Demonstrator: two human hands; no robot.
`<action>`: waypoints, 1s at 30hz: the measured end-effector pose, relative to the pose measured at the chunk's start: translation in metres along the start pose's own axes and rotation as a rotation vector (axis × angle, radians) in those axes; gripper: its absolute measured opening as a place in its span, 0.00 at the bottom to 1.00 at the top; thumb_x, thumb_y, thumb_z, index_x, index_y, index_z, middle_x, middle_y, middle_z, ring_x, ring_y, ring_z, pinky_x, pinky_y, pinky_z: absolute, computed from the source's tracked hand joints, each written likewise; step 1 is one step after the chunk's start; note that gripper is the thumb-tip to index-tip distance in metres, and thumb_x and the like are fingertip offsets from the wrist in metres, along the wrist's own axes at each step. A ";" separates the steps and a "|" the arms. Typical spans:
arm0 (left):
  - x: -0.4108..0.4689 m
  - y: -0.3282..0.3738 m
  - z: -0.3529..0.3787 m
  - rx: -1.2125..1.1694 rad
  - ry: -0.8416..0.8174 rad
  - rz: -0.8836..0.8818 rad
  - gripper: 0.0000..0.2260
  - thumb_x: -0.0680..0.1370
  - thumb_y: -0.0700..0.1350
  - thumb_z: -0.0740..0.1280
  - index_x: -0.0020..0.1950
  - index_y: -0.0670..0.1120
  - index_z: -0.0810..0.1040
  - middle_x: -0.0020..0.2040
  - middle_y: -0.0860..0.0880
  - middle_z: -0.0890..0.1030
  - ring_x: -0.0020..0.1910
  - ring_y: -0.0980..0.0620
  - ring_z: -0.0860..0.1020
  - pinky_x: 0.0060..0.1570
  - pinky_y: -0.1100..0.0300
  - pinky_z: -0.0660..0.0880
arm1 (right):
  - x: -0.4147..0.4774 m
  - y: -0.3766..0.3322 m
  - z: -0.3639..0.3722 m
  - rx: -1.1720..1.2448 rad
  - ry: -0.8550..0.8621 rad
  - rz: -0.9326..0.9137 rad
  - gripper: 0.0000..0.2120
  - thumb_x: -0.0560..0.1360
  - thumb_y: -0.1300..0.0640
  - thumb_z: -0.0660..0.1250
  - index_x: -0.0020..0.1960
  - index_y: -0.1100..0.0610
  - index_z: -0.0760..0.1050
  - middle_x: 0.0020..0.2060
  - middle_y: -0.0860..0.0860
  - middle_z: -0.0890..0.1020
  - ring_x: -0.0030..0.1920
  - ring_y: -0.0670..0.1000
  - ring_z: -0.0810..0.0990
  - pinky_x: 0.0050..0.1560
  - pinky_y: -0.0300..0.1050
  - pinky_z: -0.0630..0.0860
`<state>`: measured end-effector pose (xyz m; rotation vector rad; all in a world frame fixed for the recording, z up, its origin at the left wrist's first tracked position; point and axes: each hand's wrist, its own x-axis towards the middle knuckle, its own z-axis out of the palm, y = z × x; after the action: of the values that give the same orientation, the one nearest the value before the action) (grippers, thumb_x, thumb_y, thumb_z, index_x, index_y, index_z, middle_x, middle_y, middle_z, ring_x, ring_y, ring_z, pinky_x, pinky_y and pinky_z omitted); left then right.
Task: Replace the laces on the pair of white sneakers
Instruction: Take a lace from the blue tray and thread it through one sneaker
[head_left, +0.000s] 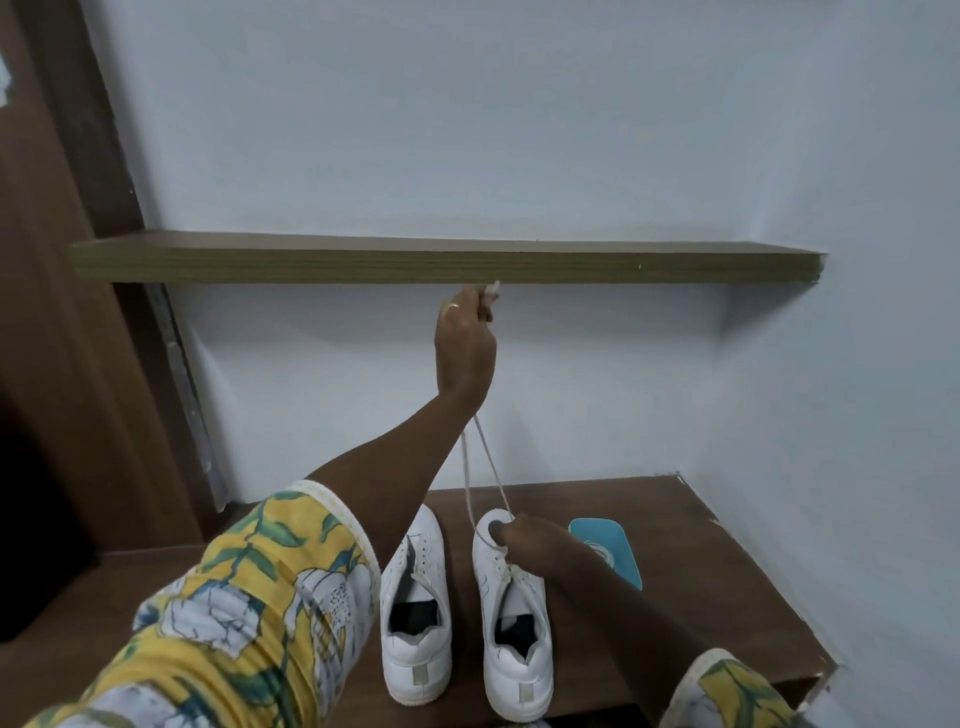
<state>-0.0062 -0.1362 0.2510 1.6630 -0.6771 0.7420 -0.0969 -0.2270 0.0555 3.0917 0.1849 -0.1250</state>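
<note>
Two white sneakers stand side by side on a brown wooden table (701, 587), toes pointing to the wall. The left sneaker (415, 608) has bare eyelets. The right sneaker (511, 613) has a white lace (480, 467) in its eyelets. My left hand (465, 343) is raised high just under a shelf and grips both ends of that lace, which runs taut down to the shoe. My right hand (530, 543) rests on the front of the right sneaker and holds it down near the lowest eyelets.
A wooden wall shelf (447, 260) hangs right above my left hand. A teal tray-like object (613, 551) lies on the table to the right of the sneakers. A dark wooden door frame (78, 312) stands at the left. The pale blue wall is close behind.
</note>
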 end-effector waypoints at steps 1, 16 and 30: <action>-0.004 -0.007 -0.002 0.058 -0.053 0.138 0.09 0.79 0.36 0.57 0.51 0.40 0.78 0.40 0.45 0.78 0.42 0.46 0.73 0.39 0.57 0.68 | -0.001 -0.001 -0.002 0.035 0.010 0.007 0.06 0.75 0.67 0.60 0.52 0.65 0.72 0.46 0.60 0.76 0.48 0.58 0.76 0.38 0.41 0.60; -0.104 -0.104 0.014 0.838 -1.159 0.574 0.18 0.79 0.35 0.56 0.67 0.45 0.70 0.65 0.45 0.73 0.65 0.44 0.68 0.62 0.54 0.62 | 0.002 0.006 0.002 0.143 -0.017 0.076 0.03 0.66 0.67 0.69 0.37 0.68 0.80 0.36 0.60 0.82 0.33 0.53 0.73 0.34 0.38 0.64; -0.171 -0.109 0.003 0.646 -1.463 0.037 0.13 0.74 0.50 0.69 0.54 0.45 0.82 0.53 0.44 0.82 0.55 0.45 0.77 0.52 0.57 0.72 | -0.004 0.004 0.005 0.306 -0.283 0.273 0.11 0.78 0.63 0.59 0.59 0.61 0.74 0.39 0.53 0.75 0.32 0.46 0.70 0.36 0.38 0.69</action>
<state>-0.0315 -0.1090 0.0520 2.7046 -1.5479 -0.4764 -0.1004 -0.2313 0.0507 3.3042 -0.2926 -0.6278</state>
